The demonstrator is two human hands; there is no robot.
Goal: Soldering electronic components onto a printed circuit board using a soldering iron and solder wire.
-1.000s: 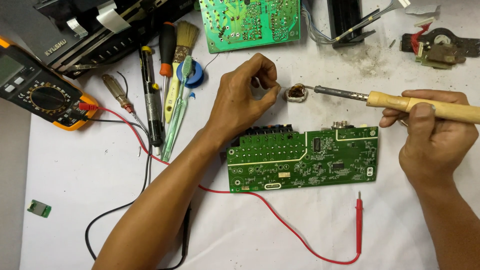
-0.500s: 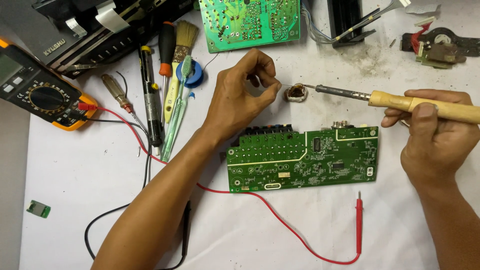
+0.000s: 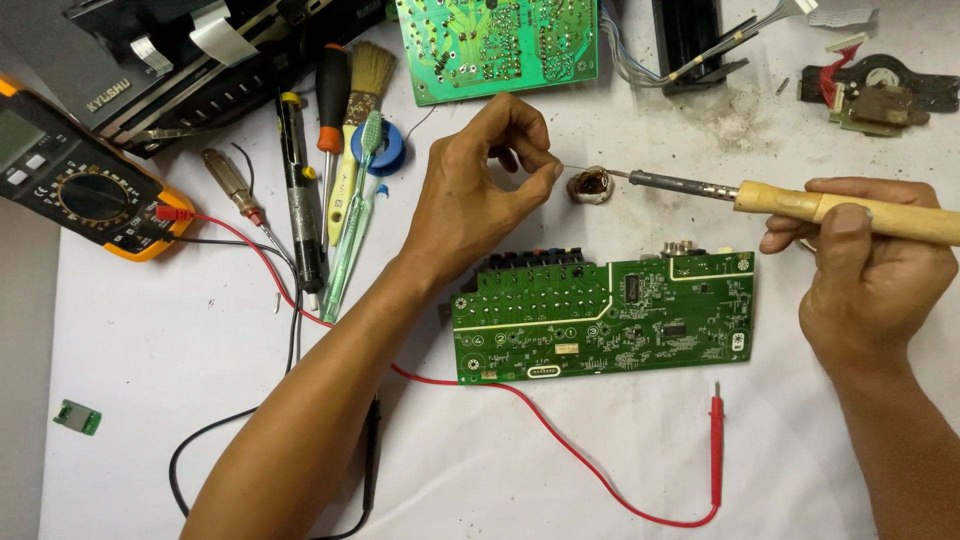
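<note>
Item 1: my right hand (image 3: 870, 285), clenched round the wooden handle of a soldering iron (image 3: 800, 203); its metal tip rests in a small round pot of brown flux (image 3: 590, 185).

Item 2: my left hand (image 3: 478, 200), thumb and forefinger pinched on a thin solder wire (image 3: 568, 168), whose end meets the flux pot.

Item 3: long green circuit board (image 3: 600, 320), lying flat just below both hands, touched by neither.

Item 4: second green circuit board (image 3: 495, 45), top centre, solder side up.

Item 5: multimeter (image 3: 80, 185), dark body in an orange casing, grey screen and round dial, far left; its red probe (image 3: 716, 440) lies lower right on a looping red lead.

Item 6: tool row left of my left hand: screwdriver (image 3: 333, 100), brush (image 3: 368, 80), green toothbrush (image 3: 352, 220), desoldering pump (image 3: 300, 200), blue solder spool (image 3: 385, 150).

Item 7: tiny green board piece (image 3: 77, 416), lower left.

Surface: white tabletop (image 3: 150, 360), scuffed and dusty near the top right; dark dismantled casing (image 3: 150, 70) at upper left.
</note>
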